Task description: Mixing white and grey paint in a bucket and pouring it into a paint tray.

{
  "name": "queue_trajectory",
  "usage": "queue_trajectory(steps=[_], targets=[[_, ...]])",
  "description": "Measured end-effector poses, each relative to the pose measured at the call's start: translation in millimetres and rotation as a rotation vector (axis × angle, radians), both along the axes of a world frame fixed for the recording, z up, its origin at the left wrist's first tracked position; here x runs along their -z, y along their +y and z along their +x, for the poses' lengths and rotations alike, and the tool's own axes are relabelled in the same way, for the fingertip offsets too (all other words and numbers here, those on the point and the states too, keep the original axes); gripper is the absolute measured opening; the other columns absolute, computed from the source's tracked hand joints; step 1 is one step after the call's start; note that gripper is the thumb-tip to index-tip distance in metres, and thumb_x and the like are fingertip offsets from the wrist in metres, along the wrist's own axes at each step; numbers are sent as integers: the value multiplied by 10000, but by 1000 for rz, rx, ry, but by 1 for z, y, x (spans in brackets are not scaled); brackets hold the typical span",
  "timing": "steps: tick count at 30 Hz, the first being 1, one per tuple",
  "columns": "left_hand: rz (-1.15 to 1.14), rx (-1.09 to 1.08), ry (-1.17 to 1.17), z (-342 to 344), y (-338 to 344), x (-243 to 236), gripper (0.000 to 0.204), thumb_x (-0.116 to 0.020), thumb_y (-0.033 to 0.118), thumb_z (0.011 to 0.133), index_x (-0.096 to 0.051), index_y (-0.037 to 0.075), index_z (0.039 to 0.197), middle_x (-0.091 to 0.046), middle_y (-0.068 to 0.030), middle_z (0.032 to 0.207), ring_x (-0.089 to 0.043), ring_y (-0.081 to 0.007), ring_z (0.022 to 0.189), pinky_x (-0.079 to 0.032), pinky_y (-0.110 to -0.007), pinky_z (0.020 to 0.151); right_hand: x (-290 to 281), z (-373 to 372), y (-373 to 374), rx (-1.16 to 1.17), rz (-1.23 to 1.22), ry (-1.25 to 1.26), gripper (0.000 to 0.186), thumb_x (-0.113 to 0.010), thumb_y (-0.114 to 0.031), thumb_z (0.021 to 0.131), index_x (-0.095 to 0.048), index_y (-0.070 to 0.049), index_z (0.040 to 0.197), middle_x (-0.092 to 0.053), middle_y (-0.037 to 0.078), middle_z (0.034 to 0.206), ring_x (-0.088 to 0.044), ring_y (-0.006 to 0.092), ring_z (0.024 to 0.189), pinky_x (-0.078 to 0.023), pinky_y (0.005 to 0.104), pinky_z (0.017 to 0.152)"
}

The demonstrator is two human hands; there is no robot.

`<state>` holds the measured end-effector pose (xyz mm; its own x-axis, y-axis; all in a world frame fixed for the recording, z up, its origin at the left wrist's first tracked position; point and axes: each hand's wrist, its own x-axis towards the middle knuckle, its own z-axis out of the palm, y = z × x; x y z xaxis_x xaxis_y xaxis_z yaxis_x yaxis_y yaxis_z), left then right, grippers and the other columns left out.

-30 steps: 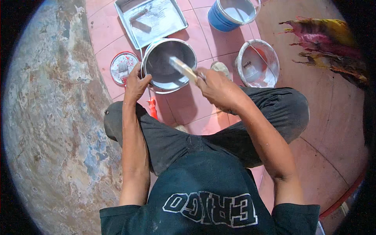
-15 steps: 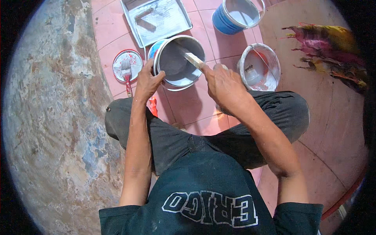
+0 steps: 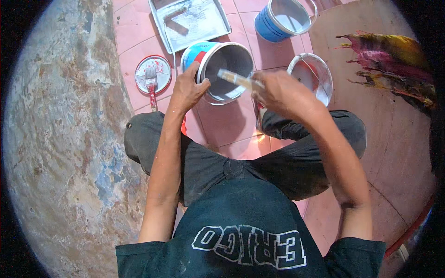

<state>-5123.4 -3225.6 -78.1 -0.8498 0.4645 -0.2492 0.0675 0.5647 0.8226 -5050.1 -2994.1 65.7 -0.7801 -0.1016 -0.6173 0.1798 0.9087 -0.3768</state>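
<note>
A blue-and-white paint bucket (image 3: 189, 52) tips toward me over the pink tiles, with grey paint coating its inside. Its left rim is gripped by my left hand (image 3: 189, 90), thumb over the edge. My right hand (image 3: 280, 92) holds a flat wooden stick (image 3: 235, 79), whose paint-smeared end is over the bucket's mouth. Motion blurs that hand slightly. To the left of the bucket, a paintbrush (image 3: 151, 85) with a red handle lies across a round lid (image 3: 163, 82) spattered with red and white.
Beyond the bucket lies a paint tray (image 3: 204, 32) with an L-shaped piece on it. Another blue bucket (image 3: 269, 28) stands at the back right. A white pail (image 3: 327, 76) with a wire handle is by my right knee. Colourful frayed cloth (image 3: 394, 60) lies far right.
The bucket has tilted further toward me and to the right, showing more of its blue side. My right hand has pulled the stick's end up from deep inside, toward the mouth.
</note>
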Motion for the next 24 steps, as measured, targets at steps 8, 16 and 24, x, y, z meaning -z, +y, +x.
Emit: queue_trajectory(steps=[8,16,24], targets=[[-13,-29,-113,2,7,-12,306,-652,194,828,-548,3,1043,-651,-202,815,-678,-310,708,-525,-416,668,31,15,5,-228,502,427,146,-535,-136,932,-639,-33,921,-696,159,828,-725,277,746,-575,388,649],[-2,-63,-72,-6,3,1,317,-656,199,827,-579,-12,1050,-659,-149,781,-676,-204,708,-537,-359,609,29,32,-25,-213,291,136,214,-531,-134,928,-685,11,893,-709,194,792,-735,318,725,-590,440,634],[5,-67,-123,-4,0,-7,327,-647,185,826,-592,-25,1071,-661,-144,782,-663,-192,674,-538,-356,614,15,3,-13,-202,166,264,210,-491,-182,975,-582,7,974,-654,224,717,-688,392,670,-553,500,604]])
